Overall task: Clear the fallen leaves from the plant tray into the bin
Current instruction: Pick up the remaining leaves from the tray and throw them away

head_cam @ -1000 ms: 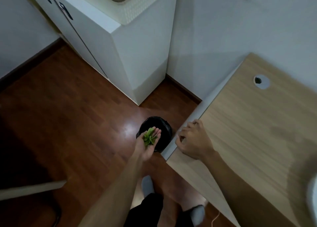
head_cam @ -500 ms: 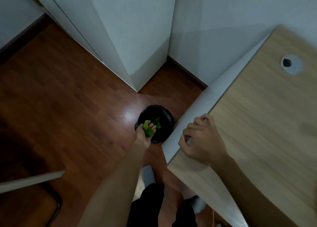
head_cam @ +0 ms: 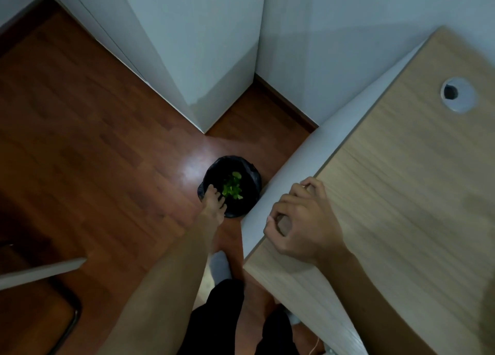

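leaves (head_cam: 232, 187) now in floor bin (head_cam: 250, 172)

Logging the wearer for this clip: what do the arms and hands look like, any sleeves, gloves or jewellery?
Both forearms are bare to the frame's bottom edge, with no sleeves in view. The left hand and right hand wear no gloves, and no rings, watch or wristband show. Lower down, dark trousers and a grey sock are visible.
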A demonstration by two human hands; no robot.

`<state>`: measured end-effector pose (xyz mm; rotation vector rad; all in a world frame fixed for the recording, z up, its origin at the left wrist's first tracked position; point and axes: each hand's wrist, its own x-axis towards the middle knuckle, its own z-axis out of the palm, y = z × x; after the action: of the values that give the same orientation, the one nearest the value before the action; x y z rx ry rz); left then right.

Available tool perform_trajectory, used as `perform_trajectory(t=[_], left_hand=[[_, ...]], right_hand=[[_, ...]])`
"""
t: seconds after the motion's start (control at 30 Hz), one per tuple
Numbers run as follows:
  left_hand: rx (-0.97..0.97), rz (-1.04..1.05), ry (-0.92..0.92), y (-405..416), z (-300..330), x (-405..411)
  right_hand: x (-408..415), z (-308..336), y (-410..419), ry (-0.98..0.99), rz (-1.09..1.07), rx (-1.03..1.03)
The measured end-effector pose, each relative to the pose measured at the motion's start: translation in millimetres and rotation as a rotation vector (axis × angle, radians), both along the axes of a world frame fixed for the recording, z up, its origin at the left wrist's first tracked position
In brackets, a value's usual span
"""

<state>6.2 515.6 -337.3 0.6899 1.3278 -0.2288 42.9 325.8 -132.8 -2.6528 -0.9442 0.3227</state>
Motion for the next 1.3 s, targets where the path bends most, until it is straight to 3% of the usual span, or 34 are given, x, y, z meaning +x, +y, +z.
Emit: perform_trajectory(t=[0.57, 0.93, 1.07, 1.2, 1.3], left_hand=[[-0.058, -0.111, -0.06, -5.1, 22.6, -14.7], [0.074, -0.362, -0.147, -24.8, 96.2, -35.3], [0.146, -0.398, -0.193, -26.5, 138.8, -34.3], [0.186, -0.45, -0.298, -16.0, 179.1, -32.1], [0.257, -0.586, -0.372, -6.6, 207.3, -27.4]], right_hand=[[0.8, 0.2, -2.0, 0.005, -0.062, 0.089], [-1.2, 10.7, -2.1, 0.002, -0.071, -0.003], [-2.7, 23.0, -0.6, 0.116, -0.162, 0.061], [-2.2, 48.8, 0.3, 0.316, -0.3, 0.277], [-4.3, 75.4, -10.0, 0.337, -0.341, 0.269]])
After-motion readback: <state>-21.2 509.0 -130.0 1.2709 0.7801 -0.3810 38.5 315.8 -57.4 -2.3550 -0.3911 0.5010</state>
